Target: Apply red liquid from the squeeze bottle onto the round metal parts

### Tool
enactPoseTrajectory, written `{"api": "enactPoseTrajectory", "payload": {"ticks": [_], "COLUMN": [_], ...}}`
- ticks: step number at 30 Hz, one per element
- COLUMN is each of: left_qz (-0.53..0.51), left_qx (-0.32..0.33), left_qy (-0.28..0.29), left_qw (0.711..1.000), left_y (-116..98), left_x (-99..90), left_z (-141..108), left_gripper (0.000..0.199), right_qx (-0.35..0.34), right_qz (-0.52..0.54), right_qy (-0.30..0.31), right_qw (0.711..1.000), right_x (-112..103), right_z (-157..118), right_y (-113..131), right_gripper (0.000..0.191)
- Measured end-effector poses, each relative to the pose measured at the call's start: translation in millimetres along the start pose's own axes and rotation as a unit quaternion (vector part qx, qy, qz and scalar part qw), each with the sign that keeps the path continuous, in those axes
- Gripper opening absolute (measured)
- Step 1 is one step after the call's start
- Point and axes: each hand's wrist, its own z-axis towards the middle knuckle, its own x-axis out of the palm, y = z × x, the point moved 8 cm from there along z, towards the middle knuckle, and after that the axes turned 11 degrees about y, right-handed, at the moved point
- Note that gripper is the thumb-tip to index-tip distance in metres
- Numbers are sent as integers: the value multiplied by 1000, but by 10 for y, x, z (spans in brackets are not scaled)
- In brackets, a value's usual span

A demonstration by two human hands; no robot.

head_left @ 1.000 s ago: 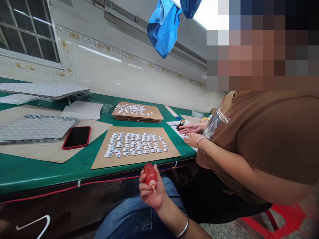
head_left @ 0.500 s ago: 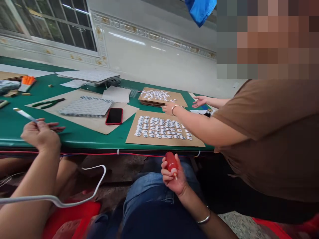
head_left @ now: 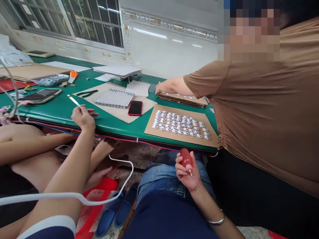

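My left hand is closed on a slim, flat silvery strip, held above the table's front edge. Part of the strip is hidden by my fingers, so its exact kind does not show. Low over my lap, my right hand wraps round a red squeeze bottle with its pale nozzle tilted downward. Beyond the bottle, a brown cardboard sheet lies on the green table, carrying rows of small white pieces with dark round centres.
A co-worker in a brown shirt leans across the table at right, an arm by a cardboard stack. Around are a red-cased phone, green-handled pliers, white sheets and a larger phone. A white cable crosses before me.
My view has swung left, showing more of the table's left side. The co-worker has leaned forward, an arm now reaching to the cardboard stack. Both my hands keep their holds.
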Motion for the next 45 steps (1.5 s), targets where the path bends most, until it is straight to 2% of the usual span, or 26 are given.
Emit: {"api": "enactPoseTrajectory", "payload": {"ticks": [10, 16, 33, 45], "left_qz": [-34, -61, -92, -107], "left_qx": [16, 48, 78, 69], "left_qy": [8, -11, -11, -4], "left_qw": [999, 997, 993, 992], "left_y": [82, 165, 193, 158], "left_x": [-20, -53, -61, -29], "left_z": [5, 19, 37, 68], "left_gripper": [16, 16, 15, 18], "right_qx": [-2, 2, 3, -5], "right_qz": [-14, -5, -12, -26], "right_qy": [-19, -13, -4, 2], "right_qw": [1000, 1000, 1000, 1000], "right_x": [11, -28, -32, 17], "right_z": [-62, -80, -119, -81], "right_y": [-32, -20, -2, 47], "right_gripper": [40, 39, 41, 40]}}
